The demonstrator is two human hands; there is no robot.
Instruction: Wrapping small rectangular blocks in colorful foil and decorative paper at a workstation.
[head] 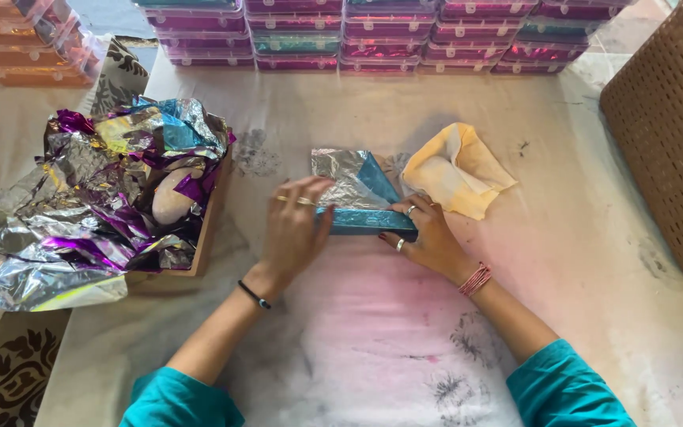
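Observation:
A small flat packet wrapped in blue and silver foil (357,190) lies on the stained white cloth (373,348) in the middle of the view. My left hand (294,225) presses flat on the packet's left end, fingers spread. At the packet's lower right corner my right hand (424,233) pinches the blue foil edge. Both wrists carry bands, black on the left, pink on the right.
A wooden tray (207,237) heaped with crumpled silver, purple and blue foil (96,198) stands at the left. A yellow cloth (456,170) lies just right of the packet. Stacked pink and orange plastic boxes (373,35) line the back. A woven basket (673,134) stands at the right.

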